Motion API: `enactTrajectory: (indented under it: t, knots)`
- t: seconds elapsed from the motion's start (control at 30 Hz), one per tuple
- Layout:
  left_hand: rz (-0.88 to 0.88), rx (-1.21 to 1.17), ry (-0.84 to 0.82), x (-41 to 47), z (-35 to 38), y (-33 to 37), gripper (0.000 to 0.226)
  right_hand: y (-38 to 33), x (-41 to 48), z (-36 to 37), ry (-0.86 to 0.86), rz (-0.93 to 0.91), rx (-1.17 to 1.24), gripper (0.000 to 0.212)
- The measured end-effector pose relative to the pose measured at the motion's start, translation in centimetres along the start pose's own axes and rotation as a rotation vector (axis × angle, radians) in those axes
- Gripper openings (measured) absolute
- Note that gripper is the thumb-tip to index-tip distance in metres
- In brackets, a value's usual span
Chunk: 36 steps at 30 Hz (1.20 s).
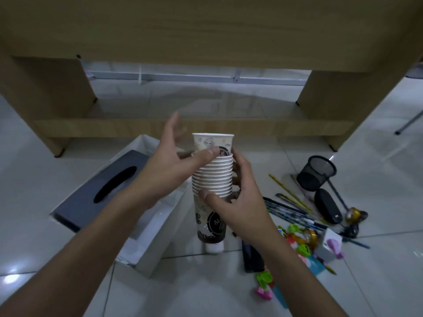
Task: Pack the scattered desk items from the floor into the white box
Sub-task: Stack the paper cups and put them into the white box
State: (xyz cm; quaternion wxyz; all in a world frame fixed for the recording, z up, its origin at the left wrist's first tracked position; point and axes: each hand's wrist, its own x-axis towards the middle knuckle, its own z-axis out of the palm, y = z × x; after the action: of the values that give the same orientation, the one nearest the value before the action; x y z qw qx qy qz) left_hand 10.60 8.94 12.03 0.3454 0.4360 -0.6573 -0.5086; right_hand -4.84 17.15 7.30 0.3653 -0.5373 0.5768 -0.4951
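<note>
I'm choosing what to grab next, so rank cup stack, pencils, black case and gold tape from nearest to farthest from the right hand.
1. cup stack: gripped by the right hand.
2. pencils: on the floor just right of it.
3. black case: farther right, beyond the pencils.
4. gold tape: farthest right, past the case.
</note>
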Motion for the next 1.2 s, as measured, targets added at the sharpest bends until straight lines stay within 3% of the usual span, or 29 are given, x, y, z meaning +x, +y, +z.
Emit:
enactTrajectory:
  t: [0.1,0.2,0.37,0.53,0.7,0.8,0.9,1.03,1.2]
  knots:
    - [0.208,0.178,-0.037,0.2,-1.3,0.2,0.082,-0.4,0.7,0.6,-0.029,-0.025,0.006,0.088]
    - [0.217,0.234,-0.134,0.3,-2.6,-0.2,0.049,-1.0,1.9,1.6,-0.029,-0.043,0.041,0.094]
    - [0.231,0.088,-0.005,0.1,-4.5,-1.7,0.058,-2.1,4.7,3.9,-0.063,-0.054,0.136,0.094]
    - [0.15,0.007,0.038,0.1,-6.7,-4.3,0.049,-1.4,6.8,7.1,-0.139,-0.002,0.102,0.077]
    - [0.02,0.084,0.122,-0.5,-8.4,-7.3,0.039,1.3,8.0,10.1,-0.116,-0.098,-0.192,0.071]
    - [-0.083,0.189,0.155,-1.0,-9.0,-8.9,0.029,3.0,8.4,11.1,-0.21,-0.161,-0.392,0.066]
    - [-0.054,0.263,0.113,-1.6,-9.2,-10.3,0.028,3.7,9.1,11.0,-0.301,-0.191,-0.526,0.063]
    - [0.007,0.408,0.087,-1.7,-9.0,-10.8,0.036,3.7,10.0,9.9,-0.379,-0.187,-0.503,0.06]
    - [-0.047,0.452,0.05,-2.7,-9.3,-10.9,0.05,3.8,8.9,10.1,-0.457,-0.061,-0.415,0.056]
